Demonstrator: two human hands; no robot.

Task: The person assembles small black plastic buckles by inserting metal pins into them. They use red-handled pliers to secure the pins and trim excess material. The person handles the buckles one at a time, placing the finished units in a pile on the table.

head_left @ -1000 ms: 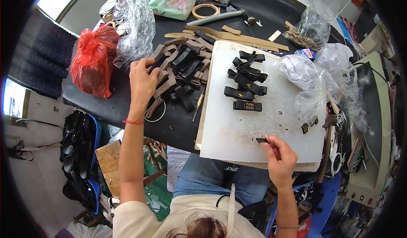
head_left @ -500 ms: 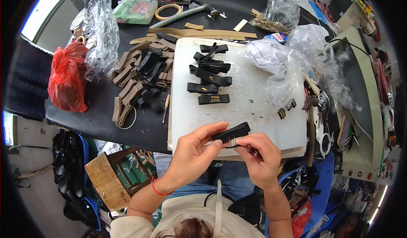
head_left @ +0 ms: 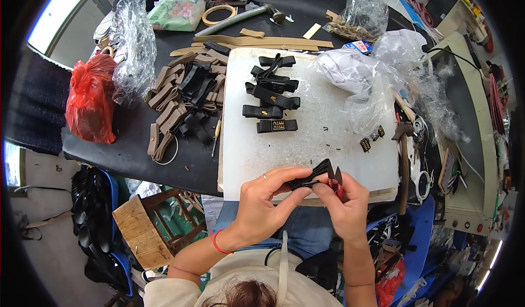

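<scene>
Both hands meet over the near edge of a white board [head_left: 249, 156]. The left hand [head_left: 273, 192] pinches one black strap [head_left: 318, 171]; the right hand [head_left: 345, 200] holds one pair of red-handled snips [head_left: 338, 189], blades parted, its fingertips at the strap. Work looks partway: beyond the hands lie about six overlapping finished-looking straps [head_left: 262, 112], three showing gold marks. Right of the hands are two loose gold-lettered tags [head_left: 365, 144]; leftward, a brown-and-black strap pile [head_left: 188, 88], too heaped to count, seemingly remains.
</scene>
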